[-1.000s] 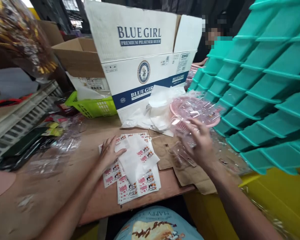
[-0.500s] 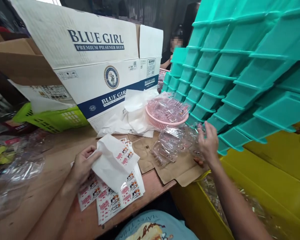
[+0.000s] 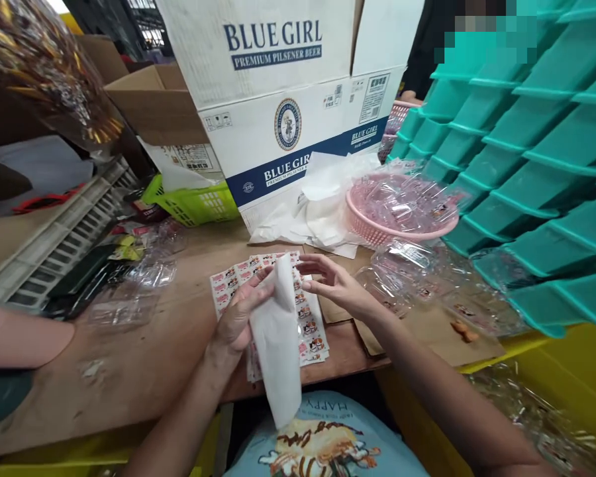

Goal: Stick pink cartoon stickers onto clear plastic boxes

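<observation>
My left hand [image 3: 243, 310] pinches a limp white paper sheet [image 3: 277, 351], which is curled and hangs down over the table edge toward my shirt. Just right of its upper edge is my right hand [image 3: 340, 285], fingers stretched and thumb apart, with nothing visible between them. Whether its fingertips touch the paper, I cannot tell. Beneath both hands lies a stack of sticker sheets [image 3: 310, 329], printed with cartoon cats and pink lettering, partly covered by the paper. Clear plastic clamshell boxes [image 3: 407, 262] lie on brown cardboard to the right.
A pink basket [image 3: 402, 232] heaped with clear boxes stands behind, beside crumpled white papers [image 3: 322, 218]. Tall stacked teal bins [image 3: 521, 179] rise at right, above a yellow bin [image 3: 566, 371]. A beer carton [image 3: 288, 86] and green basket [image 3: 198, 205] stand at the back.
My right hand has left the clear boxes and come over to the white sheet. The sheet now hangs curled in my left hand. My view has turned left.
</observation>
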A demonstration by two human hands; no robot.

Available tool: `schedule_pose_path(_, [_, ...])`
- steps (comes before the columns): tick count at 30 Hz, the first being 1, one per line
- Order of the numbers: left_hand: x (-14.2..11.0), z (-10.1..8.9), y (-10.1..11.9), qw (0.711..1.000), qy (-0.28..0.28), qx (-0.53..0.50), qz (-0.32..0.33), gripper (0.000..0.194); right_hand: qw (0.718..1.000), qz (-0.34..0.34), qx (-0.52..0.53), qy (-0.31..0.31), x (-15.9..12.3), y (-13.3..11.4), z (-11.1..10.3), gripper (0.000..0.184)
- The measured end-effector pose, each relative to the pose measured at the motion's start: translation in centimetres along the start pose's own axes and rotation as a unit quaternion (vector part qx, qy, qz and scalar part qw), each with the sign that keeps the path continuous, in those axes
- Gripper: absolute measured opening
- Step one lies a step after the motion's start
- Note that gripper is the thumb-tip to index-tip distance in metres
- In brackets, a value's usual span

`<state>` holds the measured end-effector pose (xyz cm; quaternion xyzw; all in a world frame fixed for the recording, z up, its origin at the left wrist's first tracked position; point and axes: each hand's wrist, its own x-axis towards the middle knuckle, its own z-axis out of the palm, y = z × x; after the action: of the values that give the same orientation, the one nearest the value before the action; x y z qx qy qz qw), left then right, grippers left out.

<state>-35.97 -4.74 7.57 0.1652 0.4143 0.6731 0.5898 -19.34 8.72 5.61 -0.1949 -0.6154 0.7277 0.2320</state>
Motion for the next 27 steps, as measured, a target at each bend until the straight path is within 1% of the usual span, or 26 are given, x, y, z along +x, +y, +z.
schedule_pose_path(1, [0.1, -0.3, -0.1, 1.0, -0.005, -0.006, -0.002, 0.049, 0.999, 0.013, 0.018, -0.032, 0.0, 0.0, 0.2, 0.053])
schedule_pose_path(2, [0.2, -0.6, -0.2, 1.0, -0.003, -0.013, 0.005, 0.049, 0.997, 0.026, 0.035, -0.061, 0.0, 0.0, 0.4, 0.051])
schedule_pose_path(3, [0.3, -0.8, -0.3, 1.0, 0.004, -0.019, 0.012, 0.048, 0.995, 0.035, 0.049, -0.075, 0.1, -0.2, 0.6, 0.042])
schedule_pose_path(4, [0.3, -1.1, -0.4, 1.0, 0.01, -0.025, 0.013, 0.047, 0.995, 0.032, 0.055, -0.071, 0.1, -0.3, 0.8, 0.032])
schedule_pose_path(5, [0.4, -1.3, -0.5, 0.999, 0.012, -0.028, 0.009, 0.046, 0.997, 0.018, 0.056, -0.052, 0.2, -0.5, 1.0, 0.026])
schedule_pose_path(6, [0.4, -1.5, -0.6, 0.999, 0.009, -0.031, 0.002, 0.044, 0.998, 0.0, 0.056, -0.032, 0.2, -0.6, 1.1, 0.024])
schedule_pose_path(7, [0.5, -1.6, -0.7, 0.999, 0.004, -0.031, -0.005, 0.042, 0.998, -0.008, 0.06, -0.027, 0.3, -0.6, 1.3, 0.026])
schedule_pose_path(8, [0.5, -1.8, -0.8, 0.999, -0.001, -0.031, -0.009, 0.04, 0.997, -0.001, 0.069, -0.039, 0.3, -0.6, 1.4, 0.032])
schedule_pose_path(10, [0.4, -2.1, -0.9, 0.999, 0.01, -0.032, 0.008, 0.036, 0.992, 0.041, 0.097, -0.068, 0.5, -0.4, 1.6, 0.041])
schedule_pose_path(11, [0.4, -2.2, -1.0, 0.999, 0.022, -0.034, 0.015, 0.036, 0.99, 0.058, 0.107, -0.067, 0.5, -0.2, 1.7, 0.04])
schedule_pose_path(12, [0.3, -2.3, -1.0, 0.999, 0.031, -0.038, 0.013, 0.037, 0.991, 0.06, 0.106, -0.049, 0.6, -0.1, 1.7, 0.035])
schedule_pose_path(14, [0.1, -2.5, -1.0, 0.999, 0.035, -0.037, -0.012, 0.043, 0.996, 0.023, 0.079, 0.017, 0.6, 0.0, 1.6, 0.027])
schedule_pose_path(15, [0.0, -2.5, -1.1, 0.999, 0.032, -0.031, -0.027, 0.047, 0.997, 0.001, 0.064, 0.037, 0.6, -0.1, 1.6, 0.025])
schedule_pose_path(16, [-0.1, -2.4, -1.1, 0.999, 0.029, -0.022, -0.036, 0.049, 0.998, -0.009, 0.055, 0.036, 0.6, -0.1, 1.6, 0.024])
schedule_pose_path(17, [-0.2, -2.4, -1.1, 0.999, 0.029, -0.014, -0.037, 0.05, 0.998, -0.001, 0.059, 0.012, 0.6, -0.1, 1.6, 0.026])
schedule_pose_path(18, [-0.2, -2.3, -1.1, 0.999, 0.033, -0.008, -0.028, 0.05, 0.997, 0.024, 0.073, -0.025, 0.5, -0.1, 1.6, 0.033])
schedule_pose_path(19, [-0.2, -2.2, -1.1, 0.999, 0.039, -0.006, -0.016, 0.05, 0.992, 0.058, 0.092, -0.062, 0.4, -0.1, 1.8, 0.04])
schedule_pose_path(20, [-0.2, -2.2, -1.1, 0.999, 0.046, -0.009, -0.003, 0.051, 0.987, 0.09, 0.109, -0.081, 0.2, 0.0, 1.9, 0.044])
schedule_pose_path(21, [-0.1, -2.2, -1.0, 0.999, 0.049, -0.014, 0.009, 0.053, 0.984, 0.11, 0.116, -0.075, 0.0, 0.1, 2.1, 0.045])
schedule_pose_path(22, [-0.1, -2.3, -1.0, 0.999, 0.045, -0.019, 0.017, 0.056, 0.986, 0.114, 0.109, -0.045, -0.1, 0.2, 2.2, 0.042])
schedule_pose_path(24, [-0.2, -2.3, -1.1, 1.0, 0.017, -0.018, 0.009, 0.067, 0.994, 0.084, 0.059, 0.035, -0.3, 0.2, 2.4, 0.037])
schedule_pose_path(25, [-0.3, -2.3, -1.3, 1.0, 0.002, -0.008, -0.005, 0.072, 0.996, 0.061, 0.027, 0.06, -0.3, 0.2, 2.4, 0.035])
schedule_pose_path(27, [-0.5, -2.0, -1.7, 1.0, -0.007, 0.018, -0.022, 0.079, 0.997, 0.027, -0.019, 0.074, -0.1, -0.1, 2.1, 0.035])
